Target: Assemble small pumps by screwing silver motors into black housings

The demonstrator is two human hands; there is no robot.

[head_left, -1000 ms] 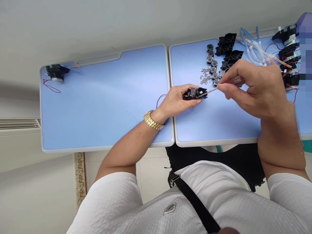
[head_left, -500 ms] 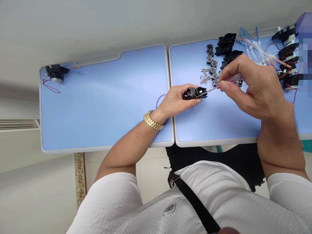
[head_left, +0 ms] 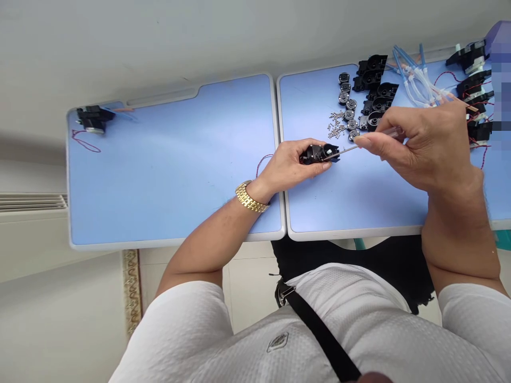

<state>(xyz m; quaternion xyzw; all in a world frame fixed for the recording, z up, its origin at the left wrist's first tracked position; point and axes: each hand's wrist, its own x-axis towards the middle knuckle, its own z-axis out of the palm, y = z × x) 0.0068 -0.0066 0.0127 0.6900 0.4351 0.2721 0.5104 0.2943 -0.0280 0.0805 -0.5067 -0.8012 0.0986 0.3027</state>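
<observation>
Blue desk (head_left: 171, 170) lies under 2 close hands: left hand (head_left: 289, 166) clamps a black plastic housing (head_left: 315, 154), right hand (head_left: 419, 146) pinches a screwdriver (head_left: 347, 152) lying sideways, its tip at the housing.
</observation>
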